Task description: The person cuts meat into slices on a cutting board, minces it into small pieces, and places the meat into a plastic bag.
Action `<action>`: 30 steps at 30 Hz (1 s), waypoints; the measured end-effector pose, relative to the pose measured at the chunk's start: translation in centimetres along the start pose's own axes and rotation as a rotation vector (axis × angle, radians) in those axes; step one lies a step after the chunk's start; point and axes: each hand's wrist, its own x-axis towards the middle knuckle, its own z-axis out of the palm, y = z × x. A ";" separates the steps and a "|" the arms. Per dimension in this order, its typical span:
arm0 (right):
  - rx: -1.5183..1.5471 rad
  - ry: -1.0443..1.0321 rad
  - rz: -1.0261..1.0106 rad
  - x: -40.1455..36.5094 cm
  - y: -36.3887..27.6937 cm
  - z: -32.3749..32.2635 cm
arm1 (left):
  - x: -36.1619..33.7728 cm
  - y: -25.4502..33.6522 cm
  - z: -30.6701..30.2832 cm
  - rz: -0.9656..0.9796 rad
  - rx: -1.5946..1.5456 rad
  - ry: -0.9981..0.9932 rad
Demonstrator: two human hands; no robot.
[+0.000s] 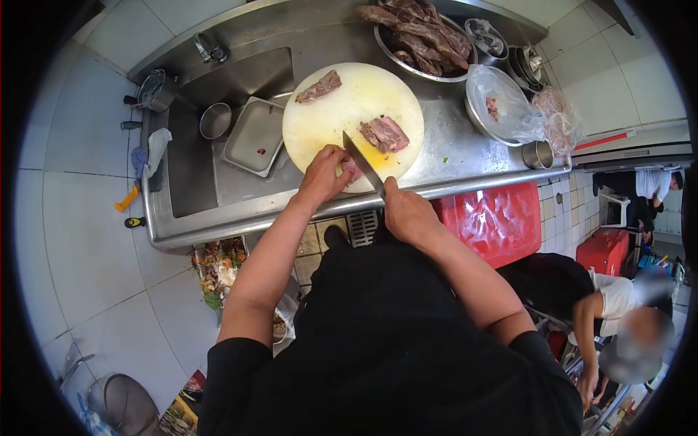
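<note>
A: How were the arms held?

B: Both reached up from the bottom of the frame, bare below short black sleeves. The left hand (325, 174) sat near the centre, fingers bent, just over the lower edge of the cutting board (355, 94). The right hand (408, 212) was lower and further right, over the front edge of the steel bench (445, 116).

A: And the grip on each side?

B: The left was narrow, its fingertips pressed on a small piece of meat (352, 171). The right was closed round the handle of a knife (365, 166), whose blade slanted to the upper left. I couldn't tell whether the edge touched the meat.

A: What did that piece look like?

B: Pinkish, and partly hidden by the fingers. It lay on the board's lower part, left of the blade.

A: Anything else on the board?

B: A cut block (385, 135) right of the blade, pink-brown with darker lines across it, beside a wet yellow patch (376, 158). A longer, browner chunk (318, 86) lay at the upper left of the board.

A: And around it?

B: A metal bowl (419, 75) heaped with dark meat strips (429, 36) stood at the top, and a shallow metal tray (253, 134) was in the sink (195, 190) to the left.
</note>
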 end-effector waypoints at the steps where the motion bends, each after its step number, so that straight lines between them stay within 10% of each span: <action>1: 0.000 -0.006 0.000 0.0 -0.2 -0.3 | -0.1 -0.1 0.0 -0.003 0.006 0.000; 30: 0.038 -0.069 0.031 0.8 -0.7 -0.2 | 0.2 -0.9 -0.4 0.025 -0.025 -0.011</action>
